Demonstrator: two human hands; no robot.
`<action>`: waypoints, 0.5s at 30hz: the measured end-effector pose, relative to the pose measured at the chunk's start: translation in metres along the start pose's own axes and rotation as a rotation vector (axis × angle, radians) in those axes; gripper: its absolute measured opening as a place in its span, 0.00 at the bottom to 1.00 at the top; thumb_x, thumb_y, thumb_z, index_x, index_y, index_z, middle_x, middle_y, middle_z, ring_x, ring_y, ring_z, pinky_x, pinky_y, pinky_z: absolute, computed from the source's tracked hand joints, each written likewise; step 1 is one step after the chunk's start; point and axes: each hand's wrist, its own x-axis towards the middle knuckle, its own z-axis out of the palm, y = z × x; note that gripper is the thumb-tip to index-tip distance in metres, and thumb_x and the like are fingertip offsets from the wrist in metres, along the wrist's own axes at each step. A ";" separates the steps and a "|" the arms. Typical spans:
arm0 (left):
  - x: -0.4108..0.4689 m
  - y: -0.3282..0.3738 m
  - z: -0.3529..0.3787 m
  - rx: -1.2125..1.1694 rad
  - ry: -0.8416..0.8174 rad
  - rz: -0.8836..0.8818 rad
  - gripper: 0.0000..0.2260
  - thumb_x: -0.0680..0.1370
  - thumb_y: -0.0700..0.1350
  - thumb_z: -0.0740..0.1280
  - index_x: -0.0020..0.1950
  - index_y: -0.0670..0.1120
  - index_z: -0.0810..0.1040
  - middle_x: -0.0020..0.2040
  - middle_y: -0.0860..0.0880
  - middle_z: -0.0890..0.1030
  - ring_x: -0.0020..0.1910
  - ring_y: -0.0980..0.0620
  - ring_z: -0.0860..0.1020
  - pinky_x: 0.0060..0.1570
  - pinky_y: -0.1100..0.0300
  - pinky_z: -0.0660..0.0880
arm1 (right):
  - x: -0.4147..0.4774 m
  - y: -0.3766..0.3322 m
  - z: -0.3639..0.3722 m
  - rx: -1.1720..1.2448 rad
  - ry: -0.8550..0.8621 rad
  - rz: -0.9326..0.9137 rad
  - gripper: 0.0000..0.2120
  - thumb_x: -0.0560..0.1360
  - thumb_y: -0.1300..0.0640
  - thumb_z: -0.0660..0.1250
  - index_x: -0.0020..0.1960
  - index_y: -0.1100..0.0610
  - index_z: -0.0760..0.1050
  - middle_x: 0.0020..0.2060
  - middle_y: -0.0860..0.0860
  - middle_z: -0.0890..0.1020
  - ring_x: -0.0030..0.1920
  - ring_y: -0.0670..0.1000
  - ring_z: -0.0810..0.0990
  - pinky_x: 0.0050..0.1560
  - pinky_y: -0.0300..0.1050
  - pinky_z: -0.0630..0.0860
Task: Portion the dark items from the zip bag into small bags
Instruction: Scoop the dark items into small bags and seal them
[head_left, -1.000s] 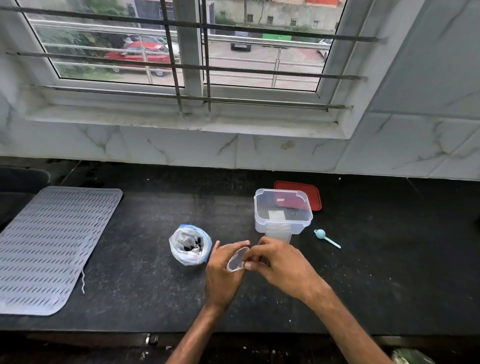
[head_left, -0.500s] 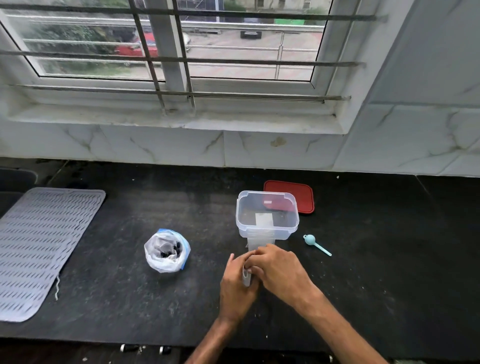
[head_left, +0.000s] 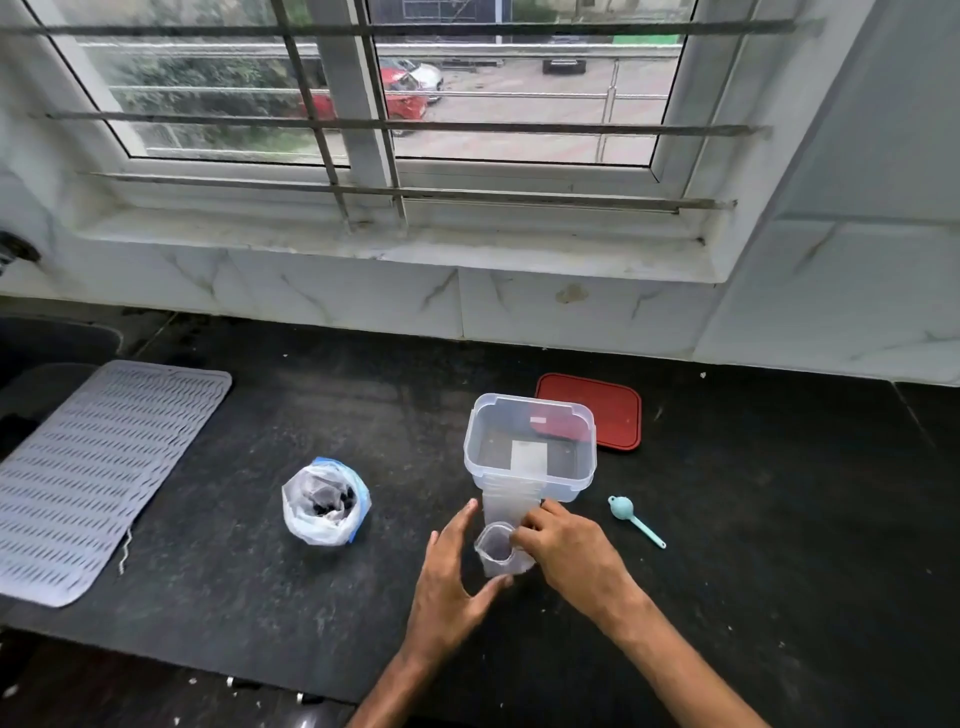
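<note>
A small clear bag (head_left: 497, 551) stands on the black counter with its mouth spread open. My right hand (head_left: 570, 552) pinches its right rim. My left hand (head_left: 451, 577) is beside it on the left, fingers spread, thumb near the bag's base, holding nothing. The zip bag (head_left: 326, 503) with a blue seal sits rolled open to the left, dark items visible inside. A stack of flat small bags (head_left: 511, 506) lies just behind the open one, against the clear container.
A clear plastic container (head_left: 530, 448) stands behind the hands, its red lid (head_left: 610, 410) lying beyond it. A small teal scoop (head_left: 635, 520) lies to the right. A grey ribbed mat (head_left: 98, 473) covers the counter's left end. The windowsill wall (head_left: 363, 296) runs along the back.
Both hands were pressed together on the flat small bag. Now the bag's mouth is spread wide, it stands on the counter, and my left hand has let go and opened.
</note>
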 end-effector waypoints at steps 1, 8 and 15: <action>-0.001 0.000 0.000 0.008 0.005 -0.007 0.39 0.70 0.55 0.76 0.77 0.51 0.62 0.75 0.62 0.66 0.73 0.61 0.65 0.73 0.40 0.62 | 0.000 0.004 0.002 0.006 0.004 -0.002 0.15 0.64 0.61 0.78 0.46 0.48 0.82 0.40 0.46 0.80 0.42 0.47 0.79 0.34 0.40 0.80; -0.003 0.002 0.002 0.088 -0.010 0.001 0.41 0.70 0.54 0.75 0.78 0.51 0.59 0.77 0.62 0.61 0.75 0.62 0.61 0.75 0.41 0.57 | -0.004 0.019 0.008 0.057 0.032 0.000 0.19 0.67 0.58 0.78 0.56 0.47 0.81 0.50 0.45 0.83 0.49 0.45 0.81 0.44 0.38 0.81; 0.000 0.014 0.000 0.115 -0.005 0.068 0.39 0.73 0.60 0.71 0.79 0.51 0.58 0.78 0.61 0.59 0.76 0.61 0.59 0.76 0.42 0.56 | -0.013 0.033 0.012 0.115 0.152 0.059 0.22 0.64 0.55 0.81 0.56 0.44 0.81 0.45 0.44 0.84 0.45 0.45 0.83 0.40 0.37 0.81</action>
